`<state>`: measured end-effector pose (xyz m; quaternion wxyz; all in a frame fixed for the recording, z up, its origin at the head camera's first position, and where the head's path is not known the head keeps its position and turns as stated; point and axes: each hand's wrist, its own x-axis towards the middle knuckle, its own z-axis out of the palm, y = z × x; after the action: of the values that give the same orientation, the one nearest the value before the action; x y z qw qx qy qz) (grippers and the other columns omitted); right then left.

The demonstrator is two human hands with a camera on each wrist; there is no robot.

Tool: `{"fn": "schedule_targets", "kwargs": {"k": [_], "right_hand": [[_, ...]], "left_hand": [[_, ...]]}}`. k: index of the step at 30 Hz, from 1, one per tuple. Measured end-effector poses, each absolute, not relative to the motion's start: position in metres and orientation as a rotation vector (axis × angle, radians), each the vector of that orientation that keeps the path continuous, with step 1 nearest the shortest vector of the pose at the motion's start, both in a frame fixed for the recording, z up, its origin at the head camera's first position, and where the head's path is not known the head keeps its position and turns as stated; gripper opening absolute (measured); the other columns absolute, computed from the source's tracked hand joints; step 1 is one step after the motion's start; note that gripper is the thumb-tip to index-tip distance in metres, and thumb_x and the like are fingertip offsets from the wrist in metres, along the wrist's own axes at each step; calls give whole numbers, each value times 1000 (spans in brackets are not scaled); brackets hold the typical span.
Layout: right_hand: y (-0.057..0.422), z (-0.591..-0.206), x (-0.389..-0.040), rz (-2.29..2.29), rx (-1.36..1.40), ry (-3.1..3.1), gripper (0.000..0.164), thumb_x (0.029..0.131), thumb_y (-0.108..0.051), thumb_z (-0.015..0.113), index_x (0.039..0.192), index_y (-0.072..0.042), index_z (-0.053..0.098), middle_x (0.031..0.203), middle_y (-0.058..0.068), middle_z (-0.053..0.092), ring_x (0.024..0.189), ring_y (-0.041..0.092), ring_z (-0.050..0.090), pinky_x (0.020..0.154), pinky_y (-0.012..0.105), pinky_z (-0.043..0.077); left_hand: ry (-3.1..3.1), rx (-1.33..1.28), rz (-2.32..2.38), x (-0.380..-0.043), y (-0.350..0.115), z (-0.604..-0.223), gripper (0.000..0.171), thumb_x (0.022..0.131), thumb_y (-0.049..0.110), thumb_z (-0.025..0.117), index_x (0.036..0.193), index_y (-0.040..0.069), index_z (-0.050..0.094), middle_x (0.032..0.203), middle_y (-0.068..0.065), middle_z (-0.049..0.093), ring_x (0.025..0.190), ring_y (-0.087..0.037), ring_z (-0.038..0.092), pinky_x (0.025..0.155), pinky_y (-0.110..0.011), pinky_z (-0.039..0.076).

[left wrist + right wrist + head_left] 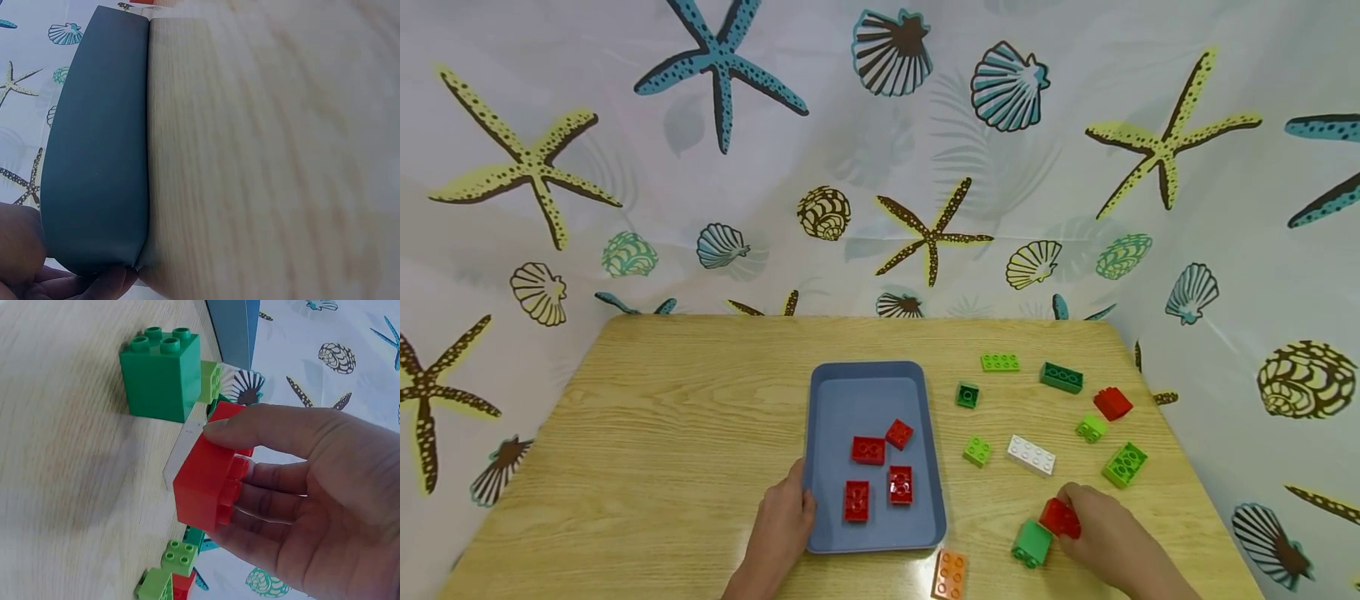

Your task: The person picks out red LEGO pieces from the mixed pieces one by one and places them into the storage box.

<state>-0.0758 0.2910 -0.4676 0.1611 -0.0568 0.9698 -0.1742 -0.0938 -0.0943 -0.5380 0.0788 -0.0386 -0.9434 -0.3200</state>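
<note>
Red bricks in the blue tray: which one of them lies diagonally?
The smallest red brick there, farthest from the person, is turned at an angle; the other three lie roughly square to the tray.

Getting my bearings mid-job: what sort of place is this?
Probably a staged indoor tabletop workspace: a wood-grain table, a seashell-print sheet behind it, and a blue tray holding red toy bricks.

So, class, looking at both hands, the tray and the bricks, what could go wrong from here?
The right hand holds a red brick close to a tall green brick, so it might knock that over.
The left hand grips the side of the tray; a tug could slide the loose bricks inside, or perhaps bump the orange brick near its corner.
</note>
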Motion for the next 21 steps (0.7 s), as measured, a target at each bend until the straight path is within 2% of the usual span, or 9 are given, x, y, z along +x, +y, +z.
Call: {"fn": "schedule_targets", "kwargs": {"k": [5,11,21], "right_hand": [[278,-463,-79,-496,-317,2869,37,71,-11,75,101,-3,56,91,5,58,80,13,52,69,34,51],[262,-458,-89,-439,-463,2931,39,74,-8,72,107,0,54,97,8,58,86,18,52,70,34,50],[236,-453,-108,-409,-712,3014,39,73,-4,71,107,-1,53,96,6,56,84,16,50,67,31,50]], "left_hand": [[-2808,-122,-954,-93,-94,-538,41,79,-5,58,119,-6,50,91,-25,66,77,-29,62,55,-40,53],[-2796,-131,-945,-93,-94,-538,40,78,-5,58,118,-6,51,89,-25,66,76,-30,62,55,-41,53],[-2809,-122,-941,-94,-93,-538,41,78,-5,58,118,-9,51,90,-27,65,76,-30,62,55,-41,53]]}}
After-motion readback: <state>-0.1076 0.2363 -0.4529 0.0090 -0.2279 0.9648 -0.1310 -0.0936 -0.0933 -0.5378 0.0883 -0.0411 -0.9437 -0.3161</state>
